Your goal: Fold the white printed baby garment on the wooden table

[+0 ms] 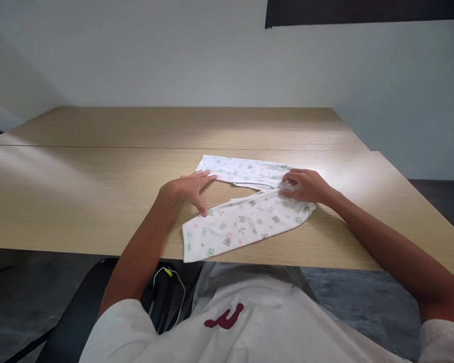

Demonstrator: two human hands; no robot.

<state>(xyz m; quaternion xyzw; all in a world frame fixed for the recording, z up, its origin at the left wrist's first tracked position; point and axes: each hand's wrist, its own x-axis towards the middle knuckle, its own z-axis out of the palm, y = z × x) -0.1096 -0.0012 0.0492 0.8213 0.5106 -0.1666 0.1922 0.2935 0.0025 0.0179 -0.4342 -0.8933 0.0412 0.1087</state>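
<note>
A pair of small white pants (245,219) with a green and pink animal print lies flat on the table. Its two legs spread toward the left, with a wedge of bare wood between them, and the waist end lies at the right. My left hand (191,190) has thumb and fingers spread apart, the fingertips at the far leg and the thumb at the edge of the near leg. Over the waist end, my right hand (302,185) rests with bent fingers touching the cloth. Whether those fingers pinch any fabric is hard to make out.
The light wooden table (79,201) has a seam running across it behind the pants. A pale wall (174,55) stands behind, with a dark panel (363,11) at upper right. A black chair (79,312) and a white cable (182,290) are below the front edge.
</note>
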